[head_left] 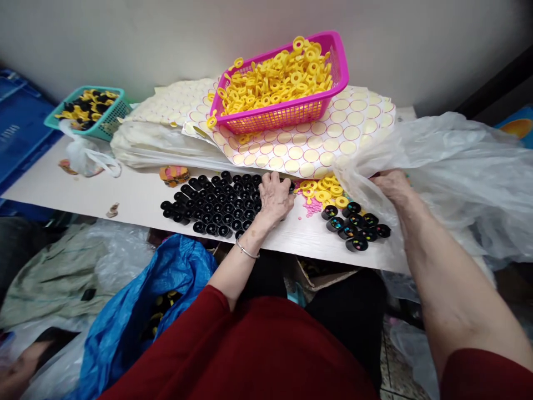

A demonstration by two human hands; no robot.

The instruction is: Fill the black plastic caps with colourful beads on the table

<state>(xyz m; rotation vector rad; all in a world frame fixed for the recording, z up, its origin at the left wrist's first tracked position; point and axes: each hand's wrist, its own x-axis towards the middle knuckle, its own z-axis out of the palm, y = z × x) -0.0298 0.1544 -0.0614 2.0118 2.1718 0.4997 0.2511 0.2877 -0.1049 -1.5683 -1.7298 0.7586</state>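
My left hand (pixel 275 199) rests palm down on the right end of a packed block of black caps (pixel 216 203) on the white table (pixel 137 194), fingers curled over the caps at its edge. My right hand (pixel 391 183) reaches into a clear plastic bag (pixel 449 166) at the right, its fingers hidden in the plastic. Between the hands lie loose yellow rings (pixel 325 190), small pink pieces (pixel 311 208) and several black caps with coloured inserts (pixel 358 225).
A pink basket (pixel 287 114) of yellow rings sits on sheets of round stickers (pixel 316 144) at the back. A teal basket (pixel 89 111) with yellow and black parts stands back left. A blue bag (pixel 166 289) hangs below the table edge. A blue crate (pixel 20 128) is far left.
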